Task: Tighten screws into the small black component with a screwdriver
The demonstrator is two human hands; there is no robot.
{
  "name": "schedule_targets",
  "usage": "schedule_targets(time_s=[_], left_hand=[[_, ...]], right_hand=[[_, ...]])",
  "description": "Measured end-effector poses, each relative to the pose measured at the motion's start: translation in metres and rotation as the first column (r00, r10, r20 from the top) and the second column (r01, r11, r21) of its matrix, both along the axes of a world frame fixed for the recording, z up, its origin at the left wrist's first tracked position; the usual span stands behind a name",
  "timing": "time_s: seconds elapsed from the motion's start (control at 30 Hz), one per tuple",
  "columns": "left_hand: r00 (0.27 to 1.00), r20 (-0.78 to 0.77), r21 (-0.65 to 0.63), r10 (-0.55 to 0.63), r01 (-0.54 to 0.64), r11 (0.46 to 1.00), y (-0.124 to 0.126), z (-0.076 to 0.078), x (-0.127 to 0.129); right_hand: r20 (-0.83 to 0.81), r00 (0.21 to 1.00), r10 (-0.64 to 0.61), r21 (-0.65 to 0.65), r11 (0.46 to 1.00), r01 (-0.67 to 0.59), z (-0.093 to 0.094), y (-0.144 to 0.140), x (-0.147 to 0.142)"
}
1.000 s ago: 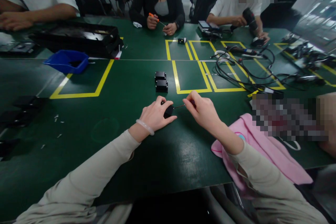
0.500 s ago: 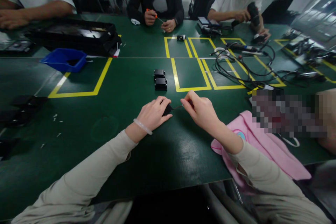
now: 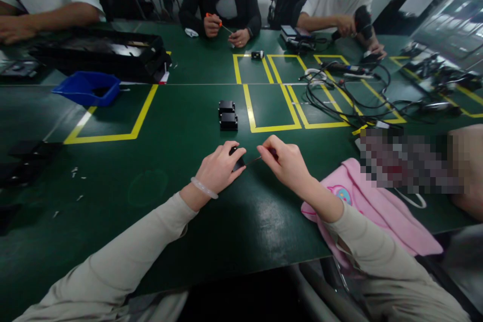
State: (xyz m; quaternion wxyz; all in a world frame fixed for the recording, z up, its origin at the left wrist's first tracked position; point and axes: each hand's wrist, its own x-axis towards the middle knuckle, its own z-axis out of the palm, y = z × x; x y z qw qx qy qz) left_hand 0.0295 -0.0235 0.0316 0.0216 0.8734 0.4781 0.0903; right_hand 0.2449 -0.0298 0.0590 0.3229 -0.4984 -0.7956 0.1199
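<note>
Bracing a part against a hand tool, head view. The left hand (image 3: 219, 167) has its grip closed over a black part (image 3: 238, 164), which sits between thumb and fingers just above or on the counter (image 3: 241, 241); the fingers hide its underside, so which of the two cannot be told. The right hand (image 3: 286, 159) has its grip closed on a slim tool (image 3: 253, 160), the handle mostly covered by the palm, the thin shaft slanting down toward the part's right-hand end. Whether the tip is seated or only near the surface is too small to tell.

Good practice, as judged from this arrangement: the part is best pressed firmly to the counter, so that force from the tool does not twist it out of the left grip. The shaft should lie in line with the point it works on; a slanted approach probably invites slipping. The left thumb lies close to the tip and is better kept out of its path. Pressure should be steady and light, guided by the right thumb and forefinger. Two black boxes (image 3: 228, 121) stand beyond the left hand, apart from it, and are best left unbumped.
</note>
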Motion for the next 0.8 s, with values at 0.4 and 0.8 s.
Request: schedule_targets(time_s=[0.4,0.8], left_hand=[[0.995,-0.004,0.107,0.104,-0.103,0.989,-0.001,-0.005,0.006],[0.988,-0.046,0.118,0.145,-0.139,0.983,0.0,-0.003,0.003]], right_hand=[[0.05,0.998,0.031,0.047,0.998,-0.033,-0.011,0.002,0.0],[-0.088,0.993,0.082,-0.086,0.992,-0.089,-0.006,0.013,0.008]])
